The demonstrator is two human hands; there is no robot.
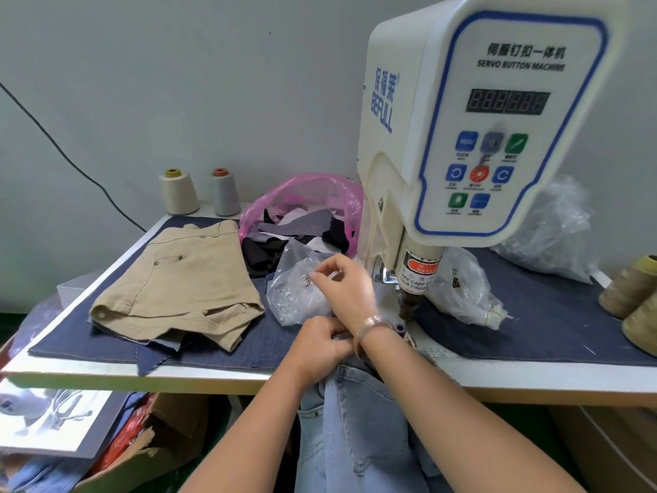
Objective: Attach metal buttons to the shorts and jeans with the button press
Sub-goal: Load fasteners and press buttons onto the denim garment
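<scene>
Right hand (341,279) fingers curled over crinkled clear button bag (298,293); grip on a button unclear. Pale denim jeans (355,421) waistband gripped by left hand (320,343) at tabletop (177,378) edge. Khaki shorts (177,279) laid flat left.

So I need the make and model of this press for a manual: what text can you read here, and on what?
"SERVO BUTTON MACHINE" with Chinese characters above: front panel of the button press.
"BEFULL" with Chinese characters above: the press's left side.
"TAKE CARE O... OUR FINGE...", partly cut off: warning sticker on the ram.
"19": ruler strip at the table edge.
Display digits unlit; key captions too small to read.
</scene>
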